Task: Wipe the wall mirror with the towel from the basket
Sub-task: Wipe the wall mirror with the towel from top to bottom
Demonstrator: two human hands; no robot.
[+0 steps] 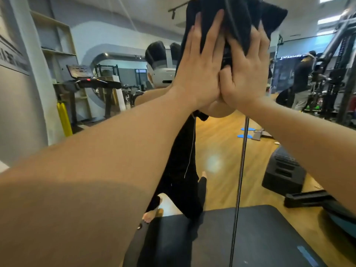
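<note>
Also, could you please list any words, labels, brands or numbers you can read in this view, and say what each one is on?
None can be read with confidence.
Dark lettering on the wall sign at the left: blurred and cut off by the frame edge.
Pale lettering on the dark banner reflected in the mirror: mirrored and too small.
Treadmill console: only a red light, no legible digits.
Black towel: no label visible.

Both arms reach up; left hand (198,68) and right hand (244,74), fingers straight, side by side, press a dark towel (238,18) flat against the mirror (217,151). A treadmill (86,87) appears reflected at left.
</note>
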